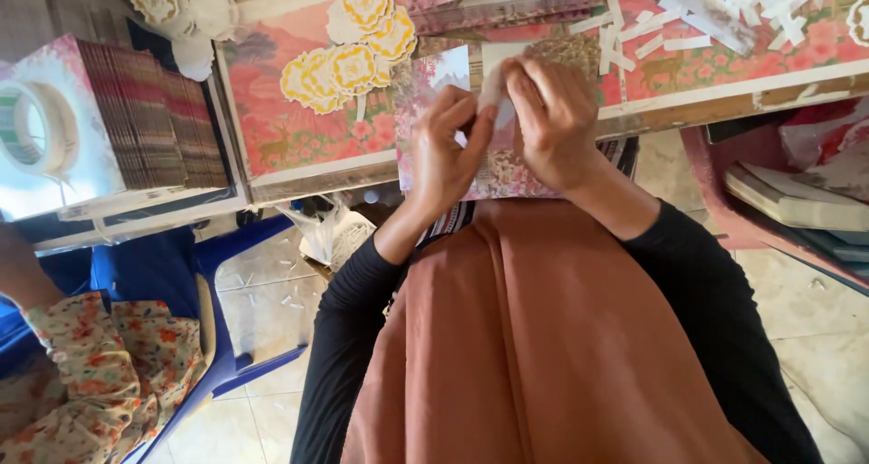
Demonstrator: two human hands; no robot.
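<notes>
My left hand (448,147) and my right hand (552,124) meet over a pink floral card (425,84) that lies at the table's near edge. Between their fingertips they pinch a small white strip of paper (496,97), the left hand from the side and the right from above. The card's lower part (507,179) shows beneath my wrists. Both forearms wear black sleeves, and an orange-brown cloth covers my lap.
Yellow and white paper flowers (353,52) lie on the floral table cover (299,129). White paper strips (688,20) are scattered at the far right. A stack of cards and a tape roll (36,129) stand at left. A seated person in floral cloth (100,373) is at the lower left.
</notes>
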